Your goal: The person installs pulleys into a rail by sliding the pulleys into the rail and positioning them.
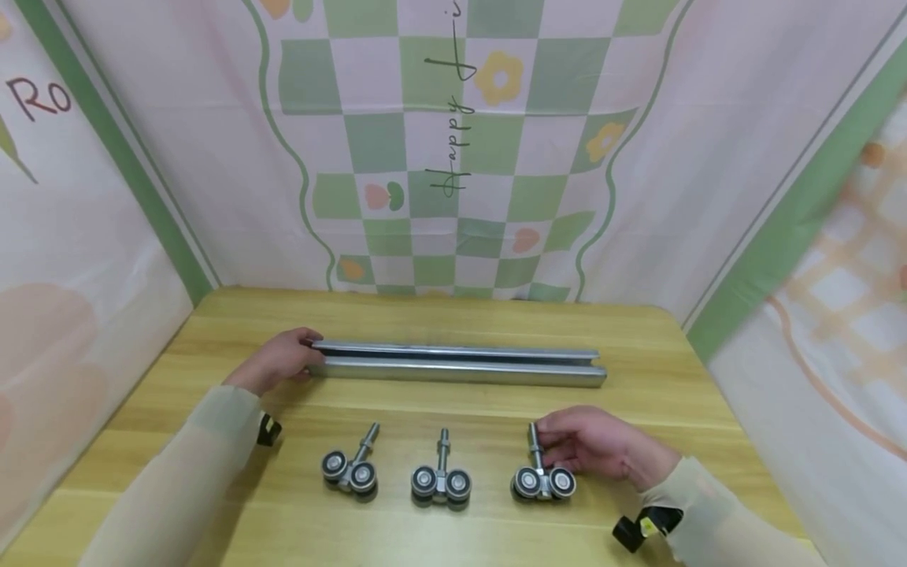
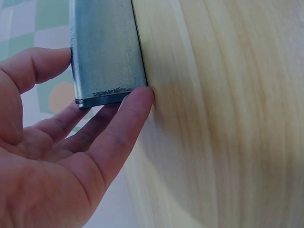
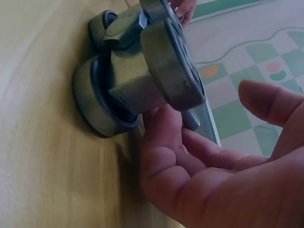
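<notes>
A metal channel rail point(image 1: 460, 372) lies lengthwise across the table, its open slot showing along the top. My left hand point(image 1: 286, 358) grips its left end; in the left wrist view the thumb is at one edge of the rail point(image 2: 107, 52) and a fingertip at the opposite corner. Three roller trolleys with threaded stems rest nearer me: a left one point(image 1: 349, 471), a middle one point(image 1: 441, 482) and a right one point(image 1: 543, 482). Beside the right trolley's stem is my right hand point(image 1: 591, 441), its fingers behind the stem and its thumb held apart in the right wrist view.
The wooden table point(image 1: 397, 535) carries the rail and trolleys. A printed checkered cloth point(image 1: 432, 142) hangs behind its far edge, with more cloth at both sides. Each wrist wears a small black device, such as the right wrist camera point(image 1: 648, 526).
</notes>
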Tool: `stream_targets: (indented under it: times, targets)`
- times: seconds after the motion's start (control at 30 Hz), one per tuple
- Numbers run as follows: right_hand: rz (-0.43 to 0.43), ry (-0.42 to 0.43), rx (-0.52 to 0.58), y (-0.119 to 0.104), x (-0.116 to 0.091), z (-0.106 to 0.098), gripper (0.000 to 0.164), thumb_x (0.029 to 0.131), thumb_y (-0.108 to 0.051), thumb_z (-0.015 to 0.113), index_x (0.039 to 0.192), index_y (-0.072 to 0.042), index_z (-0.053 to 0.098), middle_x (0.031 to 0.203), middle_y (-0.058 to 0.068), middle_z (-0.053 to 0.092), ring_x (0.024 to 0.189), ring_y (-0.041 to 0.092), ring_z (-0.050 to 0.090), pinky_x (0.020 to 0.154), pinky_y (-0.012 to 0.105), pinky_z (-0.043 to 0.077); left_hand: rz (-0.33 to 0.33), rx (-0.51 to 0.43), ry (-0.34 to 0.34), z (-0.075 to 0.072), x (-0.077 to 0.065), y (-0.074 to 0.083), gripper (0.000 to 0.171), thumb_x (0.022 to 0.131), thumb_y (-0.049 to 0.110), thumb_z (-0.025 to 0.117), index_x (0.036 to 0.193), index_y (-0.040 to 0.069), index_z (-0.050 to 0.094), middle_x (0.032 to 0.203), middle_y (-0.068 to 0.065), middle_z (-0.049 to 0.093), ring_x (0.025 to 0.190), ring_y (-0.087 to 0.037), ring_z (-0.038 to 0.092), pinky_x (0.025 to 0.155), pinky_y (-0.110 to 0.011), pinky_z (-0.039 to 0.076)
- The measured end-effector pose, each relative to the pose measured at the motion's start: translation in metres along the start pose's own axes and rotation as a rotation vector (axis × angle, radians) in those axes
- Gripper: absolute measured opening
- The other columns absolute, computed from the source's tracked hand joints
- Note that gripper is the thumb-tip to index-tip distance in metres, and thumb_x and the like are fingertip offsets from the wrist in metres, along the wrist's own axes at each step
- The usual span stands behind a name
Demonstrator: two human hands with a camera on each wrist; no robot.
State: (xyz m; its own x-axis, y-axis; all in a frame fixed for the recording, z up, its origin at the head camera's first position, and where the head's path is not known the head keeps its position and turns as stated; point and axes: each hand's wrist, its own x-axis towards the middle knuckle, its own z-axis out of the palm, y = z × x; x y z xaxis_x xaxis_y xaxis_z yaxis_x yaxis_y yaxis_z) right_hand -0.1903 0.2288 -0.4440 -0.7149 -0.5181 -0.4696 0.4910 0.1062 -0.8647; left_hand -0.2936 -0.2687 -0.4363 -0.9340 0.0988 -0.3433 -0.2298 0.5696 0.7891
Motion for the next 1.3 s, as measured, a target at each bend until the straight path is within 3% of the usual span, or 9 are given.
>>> stream_targets:
  times: [0.47, 1.3]
  targets:
    - [-0.010, 0.076, -0.054, 0.0042, 0.0041, 0.0063, 0.036, 0.097, -0.015, 0.060, 0.122, 0.011, 0.054, 0.103, 0.017, 0.065, 0.088, 0.027, 0.066, 0.076, 0.034, 0.054, 0.011, -0.017, -0.022, -0.0014, 0.0010, -0.0022, 0.055, 0.095, 0.004, 0.059, 0.145, -0.005, 0.040, 0.139, -0.026, 0.043, 0.109, -0.032, 0.054, 0.082, -0.037, 0.054]
    - [-0.037, 0.120, -0.033, 0.0072, 0.0052, 0.0096, 0.020, 0.096, -0.008, 0.058, 0.108, 0.008, 0.058, 0.090, 0.012, 0.065, 0.070, 0.016, 0.063, 0.062, 0.024, 0.051, -0.016, -0.027, -0.015, -0.0008, 0.0036, -0.0015, 0.055, 0.096, 0.004, 0.059, 0.146, -0.002, 0.039, 0.140, -0.025, 0.042, 0.110, -0.032, 0.054, 0.083, -0.038, 0.054]
